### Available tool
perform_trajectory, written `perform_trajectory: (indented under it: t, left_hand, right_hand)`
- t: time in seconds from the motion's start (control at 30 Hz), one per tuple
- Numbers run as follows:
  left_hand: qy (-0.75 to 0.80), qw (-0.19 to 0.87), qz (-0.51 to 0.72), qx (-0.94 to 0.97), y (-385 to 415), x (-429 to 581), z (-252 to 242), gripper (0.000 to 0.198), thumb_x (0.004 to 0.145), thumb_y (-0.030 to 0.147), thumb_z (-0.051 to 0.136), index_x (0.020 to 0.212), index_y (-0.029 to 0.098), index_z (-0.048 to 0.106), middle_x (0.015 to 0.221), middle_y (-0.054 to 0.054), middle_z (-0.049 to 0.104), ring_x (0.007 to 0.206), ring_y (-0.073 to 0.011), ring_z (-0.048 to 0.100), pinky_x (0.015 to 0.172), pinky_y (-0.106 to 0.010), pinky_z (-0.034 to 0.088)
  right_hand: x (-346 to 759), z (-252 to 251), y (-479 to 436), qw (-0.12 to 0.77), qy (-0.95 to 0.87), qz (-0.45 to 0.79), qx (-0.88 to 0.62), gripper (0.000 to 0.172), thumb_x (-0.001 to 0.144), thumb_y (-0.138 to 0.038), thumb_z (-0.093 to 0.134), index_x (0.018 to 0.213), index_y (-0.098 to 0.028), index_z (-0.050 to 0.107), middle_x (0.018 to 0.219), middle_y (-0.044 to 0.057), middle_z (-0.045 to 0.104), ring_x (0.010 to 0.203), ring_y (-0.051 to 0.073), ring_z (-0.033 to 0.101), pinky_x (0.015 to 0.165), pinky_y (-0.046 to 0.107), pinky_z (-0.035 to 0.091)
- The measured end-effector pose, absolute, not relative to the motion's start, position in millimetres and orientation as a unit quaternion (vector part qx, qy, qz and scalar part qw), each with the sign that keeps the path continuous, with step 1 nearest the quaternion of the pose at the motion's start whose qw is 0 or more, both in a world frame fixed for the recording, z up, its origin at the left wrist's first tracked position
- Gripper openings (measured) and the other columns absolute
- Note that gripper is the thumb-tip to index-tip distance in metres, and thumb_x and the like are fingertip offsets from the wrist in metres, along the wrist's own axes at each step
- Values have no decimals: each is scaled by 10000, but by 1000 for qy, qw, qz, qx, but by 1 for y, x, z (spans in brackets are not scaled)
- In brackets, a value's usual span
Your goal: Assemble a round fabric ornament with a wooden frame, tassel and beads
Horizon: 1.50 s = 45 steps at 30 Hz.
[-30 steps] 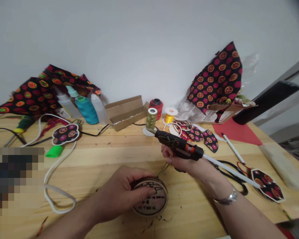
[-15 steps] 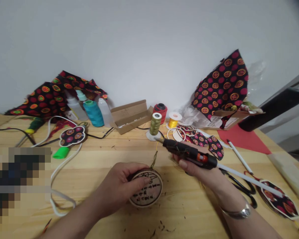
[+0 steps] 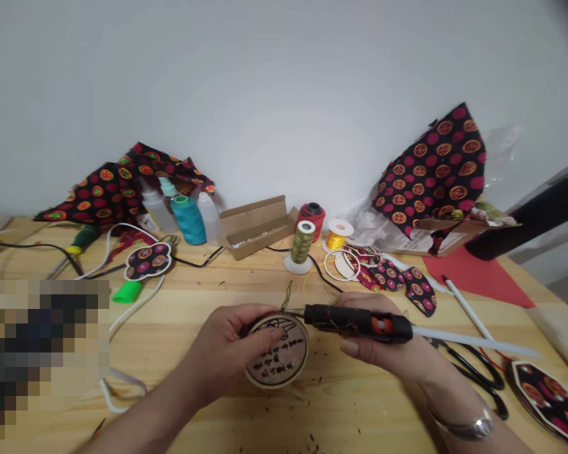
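My left hand is closed on a round wooden disc with dark writing on its face, held low over the wooden table. A short green cord sticks up from the disc's top edge. My right hand grips a black hot glue gun with an orange trigger part and a white glue stick trailing to the right. The gun lies nearly level, its nozzle touching the disc's top rim beside my left thumb.
Thread spools stand at the back: teal, olive, red, yellow. Patterned fabric rises at the right, more fabric at the left. Black scissors, a white pencil, red paper, a cardboard box and white cable lie around.
My right hand has brought the glue gun down and left, from raised and tilted to level with its nozzle on the disc's top rim. My left hand has kept hold of the disc.
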<state>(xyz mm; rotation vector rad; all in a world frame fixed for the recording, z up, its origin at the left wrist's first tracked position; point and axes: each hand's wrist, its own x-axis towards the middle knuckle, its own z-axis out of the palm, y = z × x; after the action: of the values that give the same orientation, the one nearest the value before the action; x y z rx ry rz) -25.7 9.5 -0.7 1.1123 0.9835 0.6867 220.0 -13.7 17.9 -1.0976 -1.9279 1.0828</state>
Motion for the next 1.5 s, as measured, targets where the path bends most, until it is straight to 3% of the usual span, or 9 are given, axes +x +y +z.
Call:
perform_trajectory:
  t: [0.47, 1.0, 1.5]
  left_hand:
    - [442, 670, 302, 514, 6, -23, 3, 222, 721, 263, 734, 937, 247, 784, 797, 3, 787, 706, -170, 699, 660, -253, 560]
    - [435, 659, 314, 528, 7, -25, -2, 230, 724, 266, 739, 950, 274, 778, 811, 14, 785, 717, -159, 694, 682, -254, 560]
    - [446, 647, 303, 539, 6, -24, 5, 252, 721, 294, 732, 963, 237, 777, 815, -16, 787, 732, -198, 705, 690, -302, 570]
  right_hand:
    - [218, 17, -15, 328, -725, 418, -438, 291, 758, -335, 656, 600, -174, 472, 617, -38, 415, 574, 104, 401, 525, 242, 302]
    - [219, 18, -13, 342, -732, 413, -419, 235, 757, -297, 654, 607, -174, 522, 605, -31, 469, 556, 102, 436, 506, 239, 325]
    - [219, 21, -13, 348, -729, 420, -414, 267, 765, -320, 647, 596, -182, 493, 598, -33, 454, 553, 106, 411, 498, 246, 312]
